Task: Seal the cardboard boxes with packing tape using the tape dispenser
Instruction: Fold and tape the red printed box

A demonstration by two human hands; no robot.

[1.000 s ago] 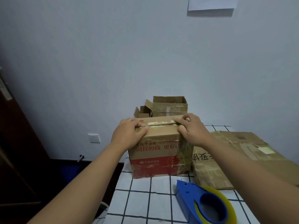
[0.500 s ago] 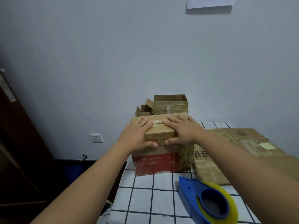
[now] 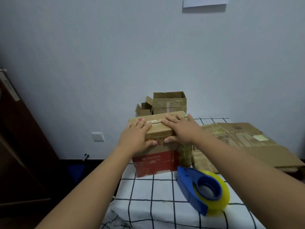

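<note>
Pressing flat, left hand (image 3: 134, 138) and right hand (image 3: 182, 129) cover creased cardboard box (image 3: 158, 156).

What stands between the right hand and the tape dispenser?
Nothing visible. The right hand presses flat on the box; the tape dispenser lies on the table in front of the box, under the right forearm, with open space between.
</note>
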